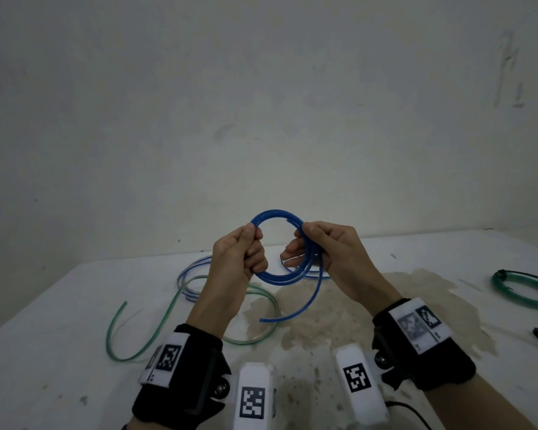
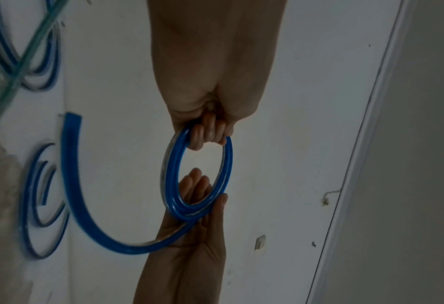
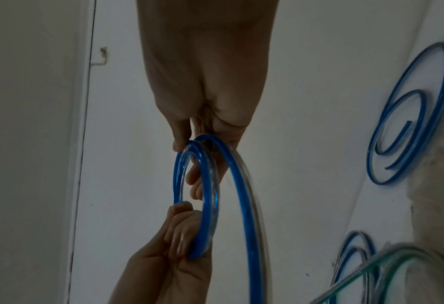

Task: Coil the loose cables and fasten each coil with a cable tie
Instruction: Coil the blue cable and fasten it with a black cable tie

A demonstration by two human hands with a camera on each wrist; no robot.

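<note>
Above the stained white table (image 1: pixel 75 305), both the left hand (image 1: pixel 235 262) and right hand (image 1: pixel 333 256) grip a nearly wound, untied blue cable (image 1: pixel 277 243), while a green cable (image 1: pixel 168 308) lies loose and a green coil (image 1: pixel 522 290) sits finished at the right edge.

No words or numbers can be read; the wrist bands (image 1: pixel 171 361) carry only black-and-white square marker patterns.

Coil (image 1: pixel 277 246) above table (image 1: pixel 385 252), between hands.

head: high, looks forward-down at table (image 1: pixel 75 305), wall behind | wrist cams: close, along each palm, facing each other | shared: blue coil (image 1: pixel 277 243)
</note>
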